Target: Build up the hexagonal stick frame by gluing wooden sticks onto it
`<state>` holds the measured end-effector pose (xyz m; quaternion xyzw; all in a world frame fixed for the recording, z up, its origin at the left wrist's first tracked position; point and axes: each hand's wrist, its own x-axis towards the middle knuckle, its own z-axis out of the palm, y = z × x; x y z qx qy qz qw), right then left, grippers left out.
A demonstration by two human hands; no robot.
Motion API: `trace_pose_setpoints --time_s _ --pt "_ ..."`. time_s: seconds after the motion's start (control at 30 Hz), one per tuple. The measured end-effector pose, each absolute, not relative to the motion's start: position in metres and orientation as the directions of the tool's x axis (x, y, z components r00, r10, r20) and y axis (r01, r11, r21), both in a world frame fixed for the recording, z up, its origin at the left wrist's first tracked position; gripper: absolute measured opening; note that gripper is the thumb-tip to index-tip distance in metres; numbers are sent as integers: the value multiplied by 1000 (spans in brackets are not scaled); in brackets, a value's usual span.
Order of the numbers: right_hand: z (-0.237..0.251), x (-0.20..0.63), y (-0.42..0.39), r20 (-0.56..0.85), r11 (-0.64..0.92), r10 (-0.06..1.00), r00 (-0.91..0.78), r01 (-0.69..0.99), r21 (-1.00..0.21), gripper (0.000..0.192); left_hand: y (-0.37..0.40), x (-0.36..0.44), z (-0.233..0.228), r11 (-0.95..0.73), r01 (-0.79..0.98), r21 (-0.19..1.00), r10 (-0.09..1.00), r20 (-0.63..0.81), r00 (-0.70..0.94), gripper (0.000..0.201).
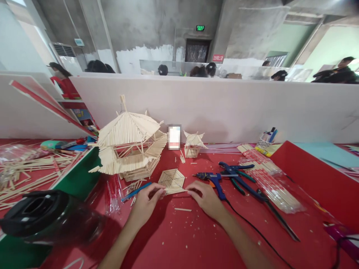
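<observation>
A hexagonal panel of thin wooden sticks (171,180), laid in concentric rings, is just above the red tabletop or resting on it; I cannot tell which. My left hand (148,196) pinches its near left corner between thumb and fingers. At the near right corner, my right hand (204,197) has its fingertips closed on the panel's edge. One loose stick (183,209) lies between my forearms. Left of the panel, a blue pen-like tool (136,192) is partly behind my left hand. A blue glue gun (213,180) lies just beyond my right hand.
A large stick pavilion (130,145) and a small one (193,145) stand at the back. Pliers (238,172), a long dark-handled tool (277,215) and bagged sticks (276,186) lie right. A dark bottle (53,216) stands left. The glue gun's cord (249,223) runs toward me.
</observation>
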<state>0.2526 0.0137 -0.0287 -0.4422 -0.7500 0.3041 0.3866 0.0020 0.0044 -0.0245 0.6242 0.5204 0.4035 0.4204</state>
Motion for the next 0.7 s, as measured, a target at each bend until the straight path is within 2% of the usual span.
trace_pose_setpoints --time_s 0.23,0.37,0.7 --pt "-30 253 18 270 285 955 -120 127 -950 8 4 2 -23 -119 366 923 986 65 156 25" --pt "-30 250 18 244 244 967 -79 -16 -970 8 2 3 -19 -104 340 935 983 45 177 26" --pt "-31 244 18 159 150 987 -36 -179 -972 22 -7 13 -3 -77 363 929 955 -35 294 32"
